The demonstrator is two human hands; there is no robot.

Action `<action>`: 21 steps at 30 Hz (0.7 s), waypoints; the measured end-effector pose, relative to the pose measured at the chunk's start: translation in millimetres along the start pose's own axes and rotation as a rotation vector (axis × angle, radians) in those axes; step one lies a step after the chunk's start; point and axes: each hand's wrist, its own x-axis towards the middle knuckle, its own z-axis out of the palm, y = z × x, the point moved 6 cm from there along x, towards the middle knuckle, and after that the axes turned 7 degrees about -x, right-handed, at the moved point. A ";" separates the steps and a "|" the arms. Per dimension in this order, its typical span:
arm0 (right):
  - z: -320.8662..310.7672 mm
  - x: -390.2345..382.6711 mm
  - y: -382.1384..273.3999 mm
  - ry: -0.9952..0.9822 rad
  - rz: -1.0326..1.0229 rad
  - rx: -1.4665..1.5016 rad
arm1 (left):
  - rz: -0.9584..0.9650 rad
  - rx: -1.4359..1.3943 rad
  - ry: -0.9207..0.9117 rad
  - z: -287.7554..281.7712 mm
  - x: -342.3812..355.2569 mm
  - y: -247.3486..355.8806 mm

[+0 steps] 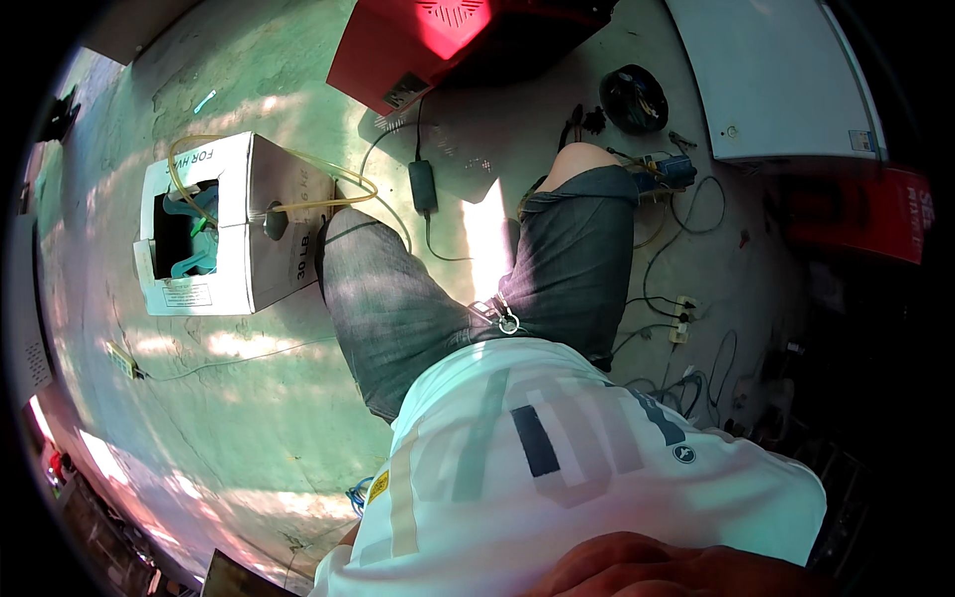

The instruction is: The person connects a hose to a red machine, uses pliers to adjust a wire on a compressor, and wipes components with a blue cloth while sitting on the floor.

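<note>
The right grip (676, 570) is low by the shirt (577, 438); I cannot tell if it holds anything. The white box (235, 239) is far ahead, left.

A workshop, it seems: beyond the hand (676, 569), a worn hard floor (249, 398) carries a vented red casing (393, 52), a power adapter (423, 186), sockets (679, 333) and, farther left, a carton (279, 267) with yellow hoses (318, 204).
</note>
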 end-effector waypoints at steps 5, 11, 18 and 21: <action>12.7 -16.2 1.3 -0.041 0.013 0.044 | 0.046 -0.017 0.049 5.8 50.2 16.5; 24.5 -30.9 0.4 -0.093 0.026 0.075 | 0.092 -0.056 0.096 10.7 97.3 27.9; 33.1 -41.8 -1.2 -0.140 0.024 0.102 | 0.115 -0.068 0.103 7.1 113.9 30.0; 32.4 -41.7 -3.3 -0.158 0.018 0.109 | 0.112 -0.049 0.092 -1.0 100.9 27.6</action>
